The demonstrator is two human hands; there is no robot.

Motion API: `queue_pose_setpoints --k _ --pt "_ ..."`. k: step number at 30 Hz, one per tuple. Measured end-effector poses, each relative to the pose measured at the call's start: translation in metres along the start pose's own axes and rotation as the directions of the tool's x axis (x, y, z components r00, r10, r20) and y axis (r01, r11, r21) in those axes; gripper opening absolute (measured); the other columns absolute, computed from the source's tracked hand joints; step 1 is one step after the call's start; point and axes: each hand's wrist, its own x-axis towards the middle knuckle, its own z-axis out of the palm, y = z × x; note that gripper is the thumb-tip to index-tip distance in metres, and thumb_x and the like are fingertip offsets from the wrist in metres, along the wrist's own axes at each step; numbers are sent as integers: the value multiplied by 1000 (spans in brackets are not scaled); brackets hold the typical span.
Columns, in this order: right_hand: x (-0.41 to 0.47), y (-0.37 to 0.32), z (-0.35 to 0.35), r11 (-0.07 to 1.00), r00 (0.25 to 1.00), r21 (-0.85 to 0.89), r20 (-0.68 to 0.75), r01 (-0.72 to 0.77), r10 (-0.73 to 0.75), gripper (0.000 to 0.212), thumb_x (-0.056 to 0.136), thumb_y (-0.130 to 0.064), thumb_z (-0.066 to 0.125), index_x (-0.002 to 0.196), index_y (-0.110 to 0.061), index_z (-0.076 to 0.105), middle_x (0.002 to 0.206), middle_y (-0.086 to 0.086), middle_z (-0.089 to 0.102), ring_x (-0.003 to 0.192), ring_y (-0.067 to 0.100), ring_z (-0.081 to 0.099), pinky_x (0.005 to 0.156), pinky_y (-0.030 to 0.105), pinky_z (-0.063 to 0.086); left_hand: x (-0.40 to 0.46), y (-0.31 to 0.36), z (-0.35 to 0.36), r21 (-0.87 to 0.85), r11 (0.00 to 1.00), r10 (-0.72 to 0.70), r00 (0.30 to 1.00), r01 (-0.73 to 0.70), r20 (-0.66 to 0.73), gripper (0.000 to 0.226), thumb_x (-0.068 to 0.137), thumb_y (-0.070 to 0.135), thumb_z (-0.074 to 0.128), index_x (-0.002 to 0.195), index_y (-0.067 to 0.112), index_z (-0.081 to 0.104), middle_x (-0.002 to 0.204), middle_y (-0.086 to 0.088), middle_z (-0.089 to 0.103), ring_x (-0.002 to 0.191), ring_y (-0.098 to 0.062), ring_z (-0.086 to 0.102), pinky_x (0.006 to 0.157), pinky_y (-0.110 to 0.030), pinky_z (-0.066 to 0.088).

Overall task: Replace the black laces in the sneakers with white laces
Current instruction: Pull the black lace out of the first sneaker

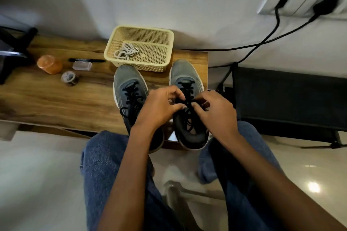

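Two grey sneakers stand side by side on a wooden bench, toes pointing away from me. The left sneaker (128, 88) keeps its black lace (132, 97) threaded. Over the right sneaker (185, 78), my left hand (159, 107) and my right hand (216, 110) meet at the tongue, and both pinch its black lace (187, 103) between thumb and fingers. Loose loops of that lace hang into the shoe opening. White laces (126, 51) lie bundled in a cream plastic basket (169, 43) behind the shoes.
On the bench (56, 99) to the left lie an orange lidded jar (49, 63), a tape roll (69, 78), a clear small box (82, 65) and a black pen (88, 60). Black cables (262, 43) run from wall sockets at the right above a dark stand. My jeans-clad knees are below.
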Motion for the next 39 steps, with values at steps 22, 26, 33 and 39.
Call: queue_pose_setpoints --k 22,26,33,39 --pt "29 -40 -72 551 960 789 181 -271 213 3 91 -14 60 91 -13 63 74 -5 61 66 -2 55 62 9 43 0 27 -6 -683 725 -89 971 -89 -221 5 95 16 57 93 19 59 69 14 59 70 1 56 80 -20 45" --pt "34 -41 -94 464 953 854 106 -233 283 5 91 -22 59 92 -20 64 72 -10 64 72 2 57 65 18 43 3 23 -15 -792 577 -331 829 -202 -452 11 95 15 56 99 22 63 79 12 66 75 -1 59 72 -20 46" --pt "29 -19 -107 634 927 748 -66 -198 369 19 100 -25 45 97 -19 63 76 -6 65 72 5 61 62 16 47 -4 6 -15 -169 976 -218 628 138 -747 16 91 25 54 99 24 68 114 2 56 109 -17 47 100 -41 38" --pt "18 9 -81 789 907 447 193 -421 374 27 98 -23 47 119 -12 60 99 6 67 82 11 62 71 27 53 -6 2 -9 284 883 -111 753 375 -649 31 90 46 47 95 24 69 99 -3 68 109 -28 48 99 -54 34"
